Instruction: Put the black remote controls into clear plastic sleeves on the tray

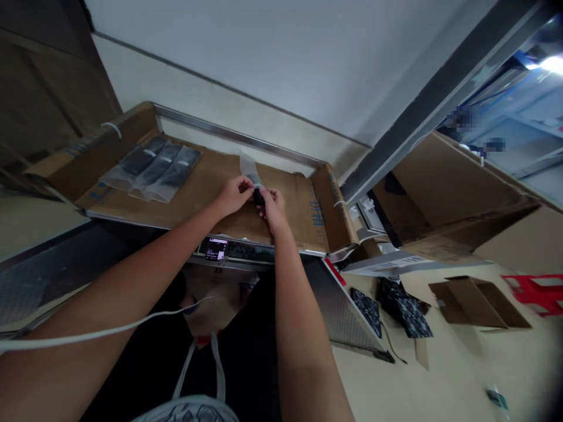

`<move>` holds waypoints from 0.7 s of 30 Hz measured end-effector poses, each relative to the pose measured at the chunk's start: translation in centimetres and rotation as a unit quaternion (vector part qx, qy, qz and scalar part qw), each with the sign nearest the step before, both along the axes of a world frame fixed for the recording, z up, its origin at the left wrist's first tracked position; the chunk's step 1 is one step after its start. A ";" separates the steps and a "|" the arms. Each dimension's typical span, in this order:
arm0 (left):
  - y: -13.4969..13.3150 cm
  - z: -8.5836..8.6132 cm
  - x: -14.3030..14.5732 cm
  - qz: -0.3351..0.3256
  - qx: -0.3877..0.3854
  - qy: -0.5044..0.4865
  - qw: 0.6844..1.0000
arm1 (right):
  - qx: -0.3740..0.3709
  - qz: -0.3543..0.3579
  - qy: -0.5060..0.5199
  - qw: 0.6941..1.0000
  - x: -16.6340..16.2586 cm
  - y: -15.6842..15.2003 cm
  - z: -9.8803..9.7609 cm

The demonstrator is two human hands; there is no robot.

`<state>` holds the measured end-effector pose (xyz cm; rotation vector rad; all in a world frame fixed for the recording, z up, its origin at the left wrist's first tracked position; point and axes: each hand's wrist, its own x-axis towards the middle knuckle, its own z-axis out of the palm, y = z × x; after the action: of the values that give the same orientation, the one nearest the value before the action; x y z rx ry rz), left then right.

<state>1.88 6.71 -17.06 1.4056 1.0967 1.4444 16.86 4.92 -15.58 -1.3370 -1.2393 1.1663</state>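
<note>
Over the middle of a cardboard-lined work surface point(206, 190), both hands meet at a small black item with a clear plastic bag point(249, 166) at its far end. My left hand point(235, 194) pinches at the bag's near end, beside the black item point(258, 198). Fingers of my right hand point(274, 210) are wrapped round the black item from the right. The item's exact kind cannot be made out. To the left, several dark items in frosted plastic bags point(165, 170) lie side by side, each with a pale band across it.
Raised cardboard sides point(336, 205) bound the surface, with a white wall panel point(264, 117) behind. Below the front edge is a lit phone screen point(216, 249). A white cable point(109, 335) crosses my left arm. Cardboard boxes point(479, 302) and black patterned bags point(402, 308) are on the right.
</note>
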 end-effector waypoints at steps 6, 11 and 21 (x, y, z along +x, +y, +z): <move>-0.4 0.6 -0.3 0.007 -0.029 -0.086 0.996 | 0.006 0.133 0.105 0.986 2.2 -0.9 0.6; -0.8 1.0 -0.4 -0.014 -0.026 -0.076 0.997 | 0.013 0.127 0.093 0.988 2.0 -0.5 0.3; -1.1 1.3 -0.8 -0.034 -0.018 -0.067 0.997 | 0.033 0.078 0.080 0.993 0.7 -0.2 -0.2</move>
<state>1.11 5.61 -15.77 1.2894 0.9757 1.4412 17.53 4.72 -15.76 -1.0909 -1.2710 1.3041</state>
